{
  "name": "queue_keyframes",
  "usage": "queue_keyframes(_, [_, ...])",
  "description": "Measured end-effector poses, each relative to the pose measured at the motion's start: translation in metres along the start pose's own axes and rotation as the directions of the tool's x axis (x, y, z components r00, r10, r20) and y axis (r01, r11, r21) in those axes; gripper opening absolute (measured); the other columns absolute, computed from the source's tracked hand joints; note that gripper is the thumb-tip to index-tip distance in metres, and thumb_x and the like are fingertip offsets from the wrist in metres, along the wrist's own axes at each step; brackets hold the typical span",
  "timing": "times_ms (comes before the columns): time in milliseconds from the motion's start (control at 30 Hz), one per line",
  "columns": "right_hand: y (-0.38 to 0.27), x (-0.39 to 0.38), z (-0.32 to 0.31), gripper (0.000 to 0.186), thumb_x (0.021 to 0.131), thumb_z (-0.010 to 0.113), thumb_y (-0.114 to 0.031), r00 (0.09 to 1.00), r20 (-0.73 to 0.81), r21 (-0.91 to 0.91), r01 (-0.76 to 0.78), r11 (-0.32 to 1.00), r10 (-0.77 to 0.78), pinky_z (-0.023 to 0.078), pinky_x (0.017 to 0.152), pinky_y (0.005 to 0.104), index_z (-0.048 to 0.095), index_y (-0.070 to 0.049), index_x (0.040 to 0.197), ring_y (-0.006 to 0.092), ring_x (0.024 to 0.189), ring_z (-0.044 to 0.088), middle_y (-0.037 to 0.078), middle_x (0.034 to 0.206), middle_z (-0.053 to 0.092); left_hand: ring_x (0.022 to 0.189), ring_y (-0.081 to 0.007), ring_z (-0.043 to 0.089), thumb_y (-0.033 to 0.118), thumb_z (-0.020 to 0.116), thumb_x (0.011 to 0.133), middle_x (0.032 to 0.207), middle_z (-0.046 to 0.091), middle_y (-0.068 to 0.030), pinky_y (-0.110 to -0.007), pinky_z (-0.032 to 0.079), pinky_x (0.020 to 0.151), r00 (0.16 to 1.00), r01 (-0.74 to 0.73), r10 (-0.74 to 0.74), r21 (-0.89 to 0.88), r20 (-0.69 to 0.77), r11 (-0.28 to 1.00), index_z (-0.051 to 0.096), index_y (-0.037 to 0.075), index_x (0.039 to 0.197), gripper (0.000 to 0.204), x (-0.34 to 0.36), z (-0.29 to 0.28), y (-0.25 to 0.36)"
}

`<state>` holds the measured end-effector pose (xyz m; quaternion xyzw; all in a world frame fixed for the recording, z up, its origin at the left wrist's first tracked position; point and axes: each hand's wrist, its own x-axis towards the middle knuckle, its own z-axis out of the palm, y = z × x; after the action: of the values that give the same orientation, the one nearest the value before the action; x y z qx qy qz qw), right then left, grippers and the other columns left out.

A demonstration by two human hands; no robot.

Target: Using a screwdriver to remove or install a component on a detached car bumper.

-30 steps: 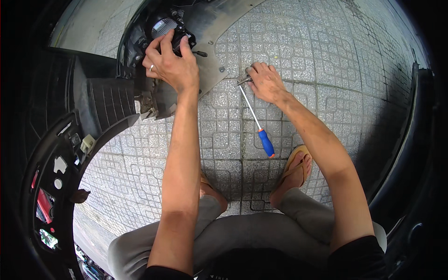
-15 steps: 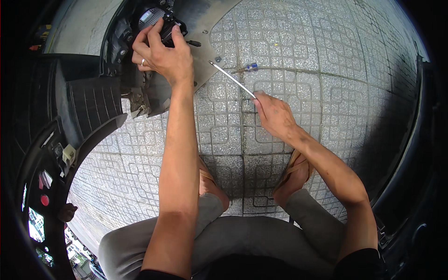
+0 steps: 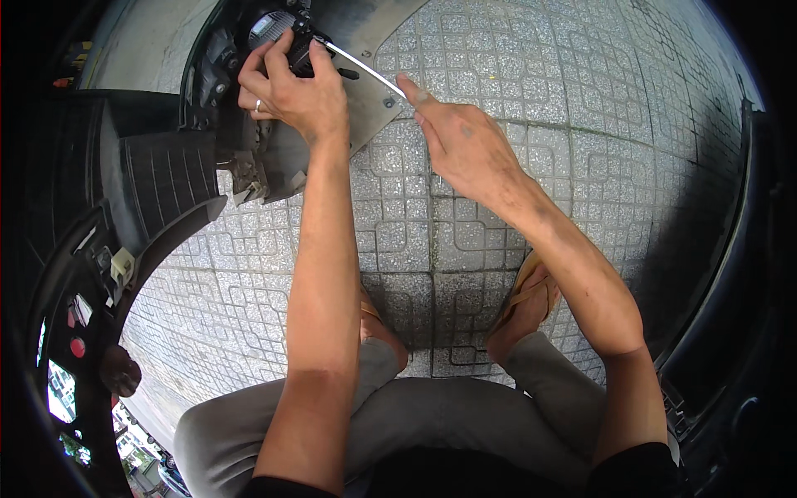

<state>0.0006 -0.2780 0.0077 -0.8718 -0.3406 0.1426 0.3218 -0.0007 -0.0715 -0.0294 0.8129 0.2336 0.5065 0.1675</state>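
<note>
Head view: grey patterned paving [image 3: 531, 75] spreads beneath the person, bending toward the rim. Dark curved panels [image 3: 166, 170] fill much of the left side. Grey trousers [image 3: 448, 415] cover the bent legs along the lower edge, and tan sandals [image 3: 519, 295] are on the feet. A flat grey sheet [image 3: 365, 25] shows at the upper left, with a black part [image 3: 303, 60] that has a ribbed round end just left of it. The left hand [image 3: 300, 101] touches that part, thumb and fingers spread apart; whether its grip clamps the part, I cannot tell. The right hand [image 3: 469, 145] has its grip closed around the screwdriver [image 3: 365, 68], the handle hidden inside it. The metal shaft slants up and left to the black part, ending beside the left thumb; contact there is unclear. A ring [image 3: 257, 105] circles one left finger.
</note>
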Motion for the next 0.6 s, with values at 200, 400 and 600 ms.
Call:
queue_keyframes(200, [-0.001,0.006,0.003,0.051,0.099,0.048,-0.005,1.000,-0.023,0.037,0.006,0.999,-0.005,0.054,0.065,0.0488,0.048,-0.003,0.149,0.0352,0.066,0.067,0.022,0.076,0.067,0.124,-0.0313,0.035,0.022,0.080,0.081,0.130,0.049,-0.0066,-0.048,0.027,0.110,1.000,0.017,-0.017,0.013,0.016,1.000,0.074,0.013,0.114,0.035,-0.001,0.001,-0.001])
queue_keyframes(400, [-0.011,0.004,0.013,0.046,0.105,0.046,-0.010,0.999,-0.050,0.169,0.005,0.986,0.003,0.048,0.060,0.0484,0.046,-0.004,0.151,0.0340,0.055,0.061,0.022,0.066,0.060,0.122,-0.0318,0.035,0.020,0.081,0.081,0.129,0.050,-0.0088,-0.047,0.034,0.106,1.000,-0.013,0.012,-0.050,-0.020,0.999,0.073,0.009,0.112,0.034,0.000,0.005,-0.002])
queue_keyframes(600, [-0.028,-0.001,0.025,0.048,0.100,0.049,-0.006,0.998,-0.022,0.328,-0.050,0.943,0.061,0.053,0.072,0.0540,0.046,0.005,0.146,0.0441,0.075,0.069,0.027,0.083,0.070,0.122,-0.0322,0.035,0.019,0.081,0.081,0.129,0.050,-0.0099,-0.045,0.037,0.104,1.000,0.011,-0.011,-0.036,0.000,0.999,0.074,0.010,0.112,0.033,0.000,0.003,0.000])
